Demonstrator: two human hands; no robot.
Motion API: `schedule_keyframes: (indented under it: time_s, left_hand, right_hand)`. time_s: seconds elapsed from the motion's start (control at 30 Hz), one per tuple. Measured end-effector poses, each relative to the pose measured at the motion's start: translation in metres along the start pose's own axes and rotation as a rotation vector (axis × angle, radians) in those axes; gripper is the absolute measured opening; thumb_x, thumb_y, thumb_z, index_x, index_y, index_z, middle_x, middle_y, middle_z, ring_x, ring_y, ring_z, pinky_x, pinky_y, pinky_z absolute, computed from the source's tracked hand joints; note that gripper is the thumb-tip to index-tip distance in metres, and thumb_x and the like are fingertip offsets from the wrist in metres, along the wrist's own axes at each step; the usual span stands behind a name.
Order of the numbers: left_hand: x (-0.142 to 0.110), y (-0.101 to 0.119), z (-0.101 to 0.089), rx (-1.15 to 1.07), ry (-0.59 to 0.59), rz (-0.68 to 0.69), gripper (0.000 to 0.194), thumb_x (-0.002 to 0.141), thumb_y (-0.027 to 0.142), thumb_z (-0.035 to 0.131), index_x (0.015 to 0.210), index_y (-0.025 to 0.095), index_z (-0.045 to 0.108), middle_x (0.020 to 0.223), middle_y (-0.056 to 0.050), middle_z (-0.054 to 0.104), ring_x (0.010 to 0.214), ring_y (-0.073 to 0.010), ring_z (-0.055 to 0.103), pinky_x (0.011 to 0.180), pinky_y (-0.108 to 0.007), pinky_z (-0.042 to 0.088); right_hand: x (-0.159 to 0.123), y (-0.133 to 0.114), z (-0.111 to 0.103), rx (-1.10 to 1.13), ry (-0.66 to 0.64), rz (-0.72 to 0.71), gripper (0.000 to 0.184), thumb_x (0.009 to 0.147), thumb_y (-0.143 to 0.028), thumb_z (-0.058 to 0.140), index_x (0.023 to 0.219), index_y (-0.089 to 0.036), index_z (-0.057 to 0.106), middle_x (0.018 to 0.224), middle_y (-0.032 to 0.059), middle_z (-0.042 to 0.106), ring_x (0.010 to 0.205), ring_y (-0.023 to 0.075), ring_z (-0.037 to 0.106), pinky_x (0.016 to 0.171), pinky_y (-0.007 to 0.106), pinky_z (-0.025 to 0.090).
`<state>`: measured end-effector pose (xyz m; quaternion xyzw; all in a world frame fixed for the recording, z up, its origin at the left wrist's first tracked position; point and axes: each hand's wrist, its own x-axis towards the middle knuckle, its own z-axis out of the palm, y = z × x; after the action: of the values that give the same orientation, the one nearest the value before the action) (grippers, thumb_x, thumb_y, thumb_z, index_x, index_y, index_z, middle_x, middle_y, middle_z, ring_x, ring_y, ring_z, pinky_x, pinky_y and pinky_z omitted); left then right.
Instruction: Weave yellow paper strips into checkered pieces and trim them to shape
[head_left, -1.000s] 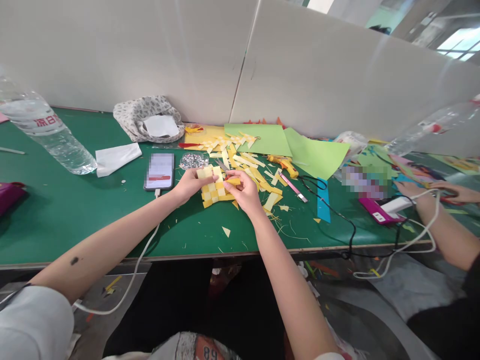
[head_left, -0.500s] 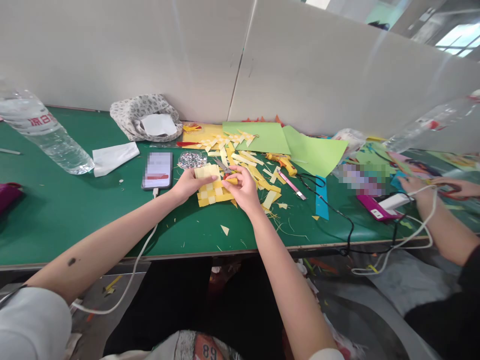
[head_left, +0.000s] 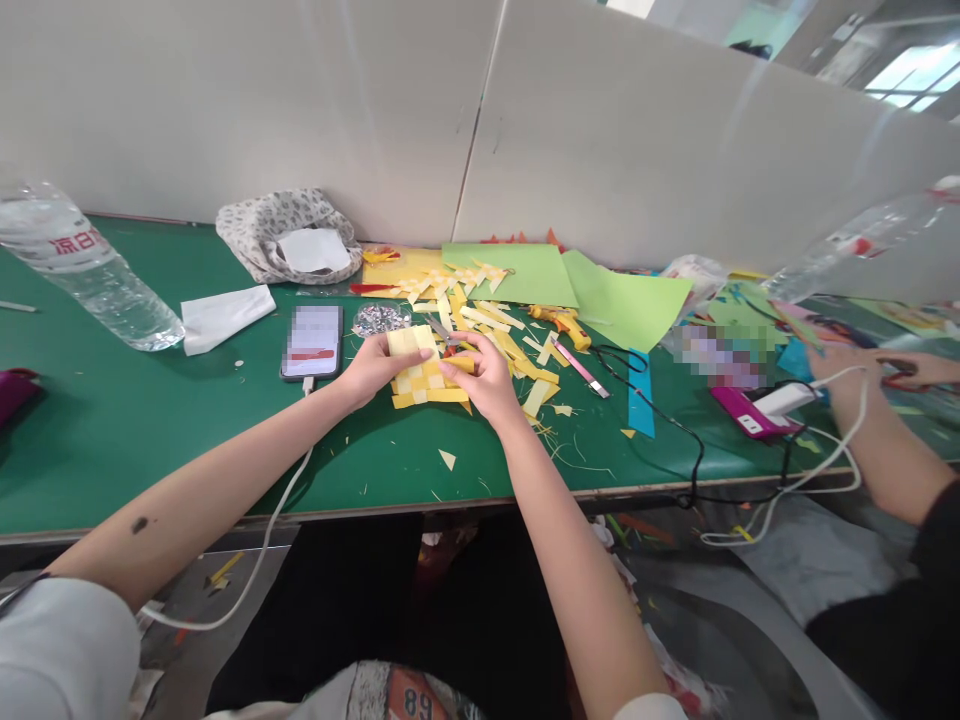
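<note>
Two bare hands work close together but apart from each other, joined only by a yellow-and-cream woven paper piece [head_left: 409, 383] held between them above the green tabletop [head_left: 300, 470]. The left hand [head_left: 367, 370] pinches its left side, thumb across the weave; the right hand [head_left: 491, 382] has thumb and fingers closed at its right side, where yellow strip ends stick out. That looks like the weak spot: an uneven pull from the right fingers could slide a strip out, and a hard squeeze from the left thumb could crease the squares. Just beyond the right fingertips lie scissors [head_left: 437, 327], partly hidden, so I cannot tell whether the right hand touches them; if a finger strays there, the blades could nick skin or paper. Beyond and to the right of the right hand, loose paper strips [head_left: 536, 397] lie heaped, and a wanted strip could get lost among similar offcuts. Farther right are a pink cutter [head_left: 581, 368], a yellow glue gun [head_left: 568, 328] and a blue strip [head_left: 641, 400]; a snag on the black cord [head_left: 697, 450] could drag at whatever it is tied to. Beside the left hand is a phone [head_left: 311, 342], its white cable [head_left: 266, 545] dropping over the edge below the left forearm, so a sweep of that arm could tug the phone. Farthest left, a leaning water bottle [head_left: 120, 300] could spill onto paper if knocked.
</note>
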<state>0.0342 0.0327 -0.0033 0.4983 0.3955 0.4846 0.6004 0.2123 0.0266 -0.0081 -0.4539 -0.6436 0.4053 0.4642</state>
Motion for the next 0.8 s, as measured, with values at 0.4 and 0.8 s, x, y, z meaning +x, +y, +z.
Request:
schedule_keyframes:
  time_s: [0.4, 0.8]
  left_hand:
    - [0.0017, -0.0009, -0.0005, 0.013, 0.018, -0.08, 0.043, 0.06, 0.028, 0.079, 0.098, 0.014, 0.067, 0.102, -0.011, 0.071, 0.089, -0.0231, 0.067, 0.08, -0.035, 0.054]
    - [0.0035, -0.0037, -0.0028, 0.008, 0.052, -0.043, 0.037, 0.059, 0.026, 0.079, 0.092, 0.013, 0.069, 0.098, -0.011, 0.072, 0.089, -0.0229, 0.067, 0.081, -0.035, 0.055]
  right_hand:
    - [0.0003, 0.0006, 0.0006, 0.013, 0.057, -0.018, 0.048, 0.068, -0.043, 0.07, 0.108, -0.025, 0.053, 0.081, 0.0007, 0.065, 0.065, 0.015, 0.061, 0.058, 0.029, 0.05]
    - [0.004, 0.0019, -0.0004, 0.096, 0.107, 0.101, 0.061, 0.053, -0.039, 0.079, 0.105, -0.025, 0.05, 0.081, 0.0003, 0.066, 0.07, 0.019, 0.066, 0.065, 0.034, 0.055]
